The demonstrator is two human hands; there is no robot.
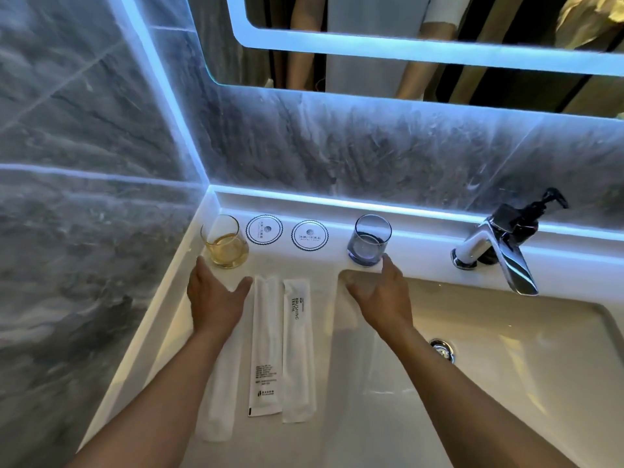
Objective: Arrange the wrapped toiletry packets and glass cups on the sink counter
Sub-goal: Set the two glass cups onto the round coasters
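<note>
An amber glass cup [225, 243] stands upright at the counter's back left corner. A blue-tinted glass cup [369, 239] stands upright to the right, near the basin's back rim. Three long white wrapped packets lie side by side lengthwise on the counter: the left packet [219, 393] partly under my forearm, the middle packet [267, 346], and the right packet [297, 349] printed "BRUSHING TEETH". My left hand [214, 298] hovers open just in front of the amber cup. My right hand [381, 295] is open just below the blue cup, fingertip near its base.
Two round paper coasters [264, 230] [309, 235] lie between the cups. The white sink basin [506, 383] with drain [442, 349] is at right. A chrome faucet [496, 251] and a dark pump bottle [526, 217] stand at back right. Marble walls close the left and back.
</note>
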